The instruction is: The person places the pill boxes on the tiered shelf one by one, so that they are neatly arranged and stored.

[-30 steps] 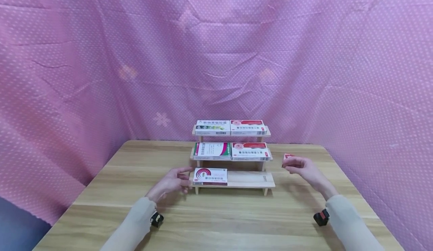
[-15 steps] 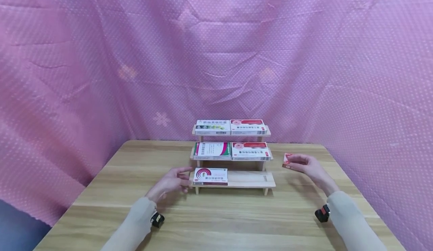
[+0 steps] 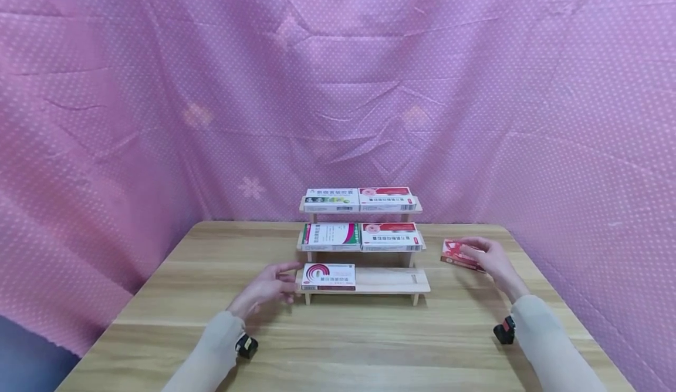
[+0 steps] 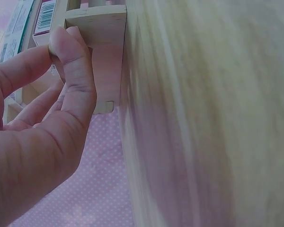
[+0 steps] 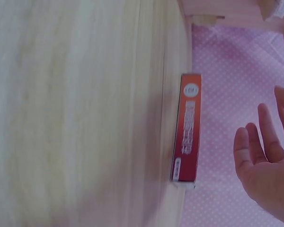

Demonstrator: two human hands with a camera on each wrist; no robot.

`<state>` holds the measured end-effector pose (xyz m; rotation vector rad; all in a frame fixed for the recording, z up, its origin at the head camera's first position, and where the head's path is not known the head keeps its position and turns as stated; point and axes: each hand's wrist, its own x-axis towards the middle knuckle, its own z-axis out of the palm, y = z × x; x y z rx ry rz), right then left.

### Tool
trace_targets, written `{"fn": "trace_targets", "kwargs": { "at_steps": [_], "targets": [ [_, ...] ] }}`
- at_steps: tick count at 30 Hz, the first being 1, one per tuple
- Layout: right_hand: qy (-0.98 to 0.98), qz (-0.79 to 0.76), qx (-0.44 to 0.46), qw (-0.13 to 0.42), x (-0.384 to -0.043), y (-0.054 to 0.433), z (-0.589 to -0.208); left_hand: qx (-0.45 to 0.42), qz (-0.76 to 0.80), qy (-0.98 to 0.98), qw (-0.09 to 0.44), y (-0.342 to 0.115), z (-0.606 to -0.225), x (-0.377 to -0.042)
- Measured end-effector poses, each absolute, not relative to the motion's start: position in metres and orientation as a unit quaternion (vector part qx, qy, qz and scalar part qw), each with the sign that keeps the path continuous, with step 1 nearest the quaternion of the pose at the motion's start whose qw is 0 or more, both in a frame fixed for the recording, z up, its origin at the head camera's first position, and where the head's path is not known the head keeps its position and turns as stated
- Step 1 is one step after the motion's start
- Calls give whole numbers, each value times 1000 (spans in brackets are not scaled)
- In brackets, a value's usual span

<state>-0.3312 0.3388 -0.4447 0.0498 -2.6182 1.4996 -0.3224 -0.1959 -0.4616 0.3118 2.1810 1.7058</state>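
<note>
A three-tier wooden display stand [image 3: 391,280] is on the table. My left hand [image 3: 269,286] is at the left end of its lowest tier; in the left wrist view, thumb and finger pinch the end of that board. A white medicine box with maroon arcs [image 3: 328,277] lies on the left half of the lowest tier. Right of the stand, a red medicine box [image 3: 455,252] lies on the table, partly covered by my right hand [image 3: 491,260] in the head view. The right wrist view shows this hand apart from the box, fingers loosely extended and holding nothing.
A green-and-magenta-marked box [image 3: 331,235] and a red-and-white box [image 3: 389,235] fill the middle tier. On the top tier lie a white-and-green box [image 3: 331,198] and another red-and-white box [image 3: 387,198]. A pink dotted cloth [image 3: 338,87] hangs behind the table [image 3: 338,345].
My right hand has drawn back to the right and come off the red medicine box, which shows far more of its top and front. The left hand stays at the stand's end.
</note>
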Motion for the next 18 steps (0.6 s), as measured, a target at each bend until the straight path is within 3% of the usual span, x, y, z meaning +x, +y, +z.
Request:
{"fn": "trace_targets", "kwargs": {
  "at_steps": [11,18],
  "targets": [
    [-878,476,-8,51,-332,363,-448,102,614,763,173,-193,-461,-320],
    [-899,438,8,8,-341,374,-449,108,611,764,175,-196,-461,-321]
  ]
}}
